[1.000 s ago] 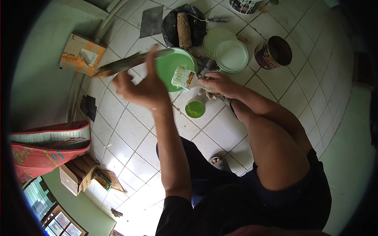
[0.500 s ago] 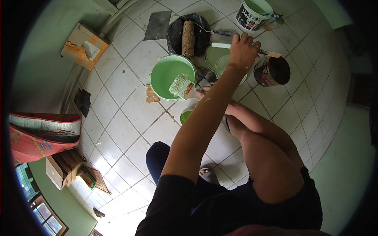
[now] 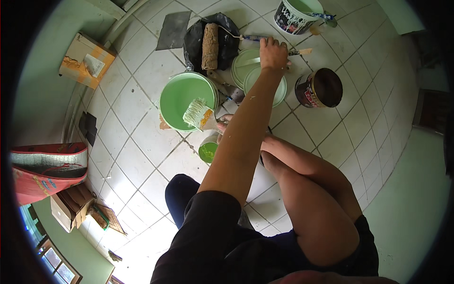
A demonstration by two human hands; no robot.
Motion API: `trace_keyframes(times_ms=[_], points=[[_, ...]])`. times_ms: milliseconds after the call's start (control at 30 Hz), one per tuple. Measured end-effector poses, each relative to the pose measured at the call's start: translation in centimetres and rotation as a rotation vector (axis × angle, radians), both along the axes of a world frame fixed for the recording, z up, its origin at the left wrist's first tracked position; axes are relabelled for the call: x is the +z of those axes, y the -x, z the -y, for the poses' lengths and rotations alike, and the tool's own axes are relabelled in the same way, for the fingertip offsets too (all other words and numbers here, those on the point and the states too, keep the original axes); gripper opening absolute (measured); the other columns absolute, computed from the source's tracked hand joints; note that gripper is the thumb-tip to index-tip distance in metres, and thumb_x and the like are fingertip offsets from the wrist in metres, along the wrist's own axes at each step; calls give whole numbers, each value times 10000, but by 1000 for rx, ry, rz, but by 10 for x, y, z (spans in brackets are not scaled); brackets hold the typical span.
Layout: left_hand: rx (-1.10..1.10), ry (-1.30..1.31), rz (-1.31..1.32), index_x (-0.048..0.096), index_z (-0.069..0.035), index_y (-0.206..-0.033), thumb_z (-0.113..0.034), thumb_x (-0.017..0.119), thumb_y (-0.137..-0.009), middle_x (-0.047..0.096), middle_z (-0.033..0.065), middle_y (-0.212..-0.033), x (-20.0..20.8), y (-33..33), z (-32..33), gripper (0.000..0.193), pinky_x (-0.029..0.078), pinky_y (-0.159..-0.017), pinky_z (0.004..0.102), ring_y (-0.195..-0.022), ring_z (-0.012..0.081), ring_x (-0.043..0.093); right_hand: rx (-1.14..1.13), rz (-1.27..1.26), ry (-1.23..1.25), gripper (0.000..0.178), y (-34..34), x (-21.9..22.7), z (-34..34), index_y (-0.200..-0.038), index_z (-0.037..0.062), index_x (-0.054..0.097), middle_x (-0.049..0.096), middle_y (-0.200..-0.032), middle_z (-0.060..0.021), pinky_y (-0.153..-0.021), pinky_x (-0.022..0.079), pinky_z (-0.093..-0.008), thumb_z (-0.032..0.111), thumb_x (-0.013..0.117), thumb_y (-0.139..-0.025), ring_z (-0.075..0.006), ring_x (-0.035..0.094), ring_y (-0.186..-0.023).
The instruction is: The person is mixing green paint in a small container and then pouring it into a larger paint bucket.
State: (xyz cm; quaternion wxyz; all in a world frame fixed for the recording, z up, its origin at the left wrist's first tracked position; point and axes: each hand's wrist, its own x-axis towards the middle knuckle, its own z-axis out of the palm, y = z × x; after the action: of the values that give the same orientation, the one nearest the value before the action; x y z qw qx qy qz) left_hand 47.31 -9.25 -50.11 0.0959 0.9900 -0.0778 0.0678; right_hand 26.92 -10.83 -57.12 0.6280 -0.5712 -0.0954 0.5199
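My left hand (image 3: 274, 55) reaches far forward, its fingers wrapped round a long flat tool with a pale strip on one side and a paint-stained wooden handle (image 3: 302, 51) on the other. That hand is above two pale green lids (image 3: 279, 90). My right hand (image 3: 224, 123), partly hidden behind my left forearm, grips a wide paintbrush (image 3: 195, 112) with shaggy, paint-coated bristles. The bristles hang over the near rim of a large bucket (image 3: 177, 97) of light green paint. Just below stands a small cup (image 3: 208, 152) with brighter green inside.
A crusty brown paint roller (image 3: 210, 46) lies on black plastic (image 3: 227, 28). To the right stand a dark can (image 3: 329, 87) and a paint-streaked bucket (image 3: 295, 19) with a brush across it. Cardboard boxes (image 3: 87, 60) and a red insulated bag (image 3: 49, 165) line the left side.
The whole view has shifted. My left hand has turned the long tool so that its wooden end points upward right. The paintbrush stays over the bucket, nearer its lower rim.
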Motion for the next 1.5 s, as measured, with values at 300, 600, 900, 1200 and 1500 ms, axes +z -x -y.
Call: trace_keyframes(times_ms=[300, 600, 900, 1200, 1500], points=[[8, -67, -30, 658, -114, -1065, -511, 749, -765, 667, 37, -1043, 3, -7, -2, 506, 336, -968, 412, -1107, 203, 564, -23, 783, -102, 185, -2, 11, 5, -1061, -20, 606, 640, -940, -98, -645, 507, -338, 119, 610, -940, -150, 600, -815], [155, 489, 383, 650, -27, -1036, -481, 727, -829, 683, 141, -1001, 107, 15, -101, 506, 502, -769, 395, -888, 311, 667, -55, 43, 29, 252, -22, 91, -8, -1095, 31, 597, 686, -848, -45, -478, 423, -208, 262, 539, -1014, -50, 527, -551], [790, 731, 545, 645, 15, -930, -381, 742, -873, 666, 130, -878, 124, 195, -287, 412, 491, -641, 323, -697, 190, 604, -83, -18, 34, 266, -15, 88, -18, -1077, 47, 592, 665, -836, -49, -554, 457, -215, 296, 513, -1027, -89, 579, -632], [988, 641, 456, 597, 38, -987, -402, 681, -915, 645, 159, -903, 65, 249, -325, 454, 485, -640, 361, -663, 218, 586, -183, -83, 2, 238, -16, 74, -14, -1187, 42, 575, 673, -901, -48, -614, 475, -200, 204, 486, -1036, -60, 575, -720], [821, 606, 384, 586, 30, -1047, -369, 691, -912, 606, 183, -1018, 39, 239, -314, 434, 494, -621, 327, -671, 203, 585, -284, -60, -44, 247, -13, 96, -4, -1147, 18, 568, 645, -848, -56, -542, 409, -194, 228, 529, -1024, -53, 501, -620]])
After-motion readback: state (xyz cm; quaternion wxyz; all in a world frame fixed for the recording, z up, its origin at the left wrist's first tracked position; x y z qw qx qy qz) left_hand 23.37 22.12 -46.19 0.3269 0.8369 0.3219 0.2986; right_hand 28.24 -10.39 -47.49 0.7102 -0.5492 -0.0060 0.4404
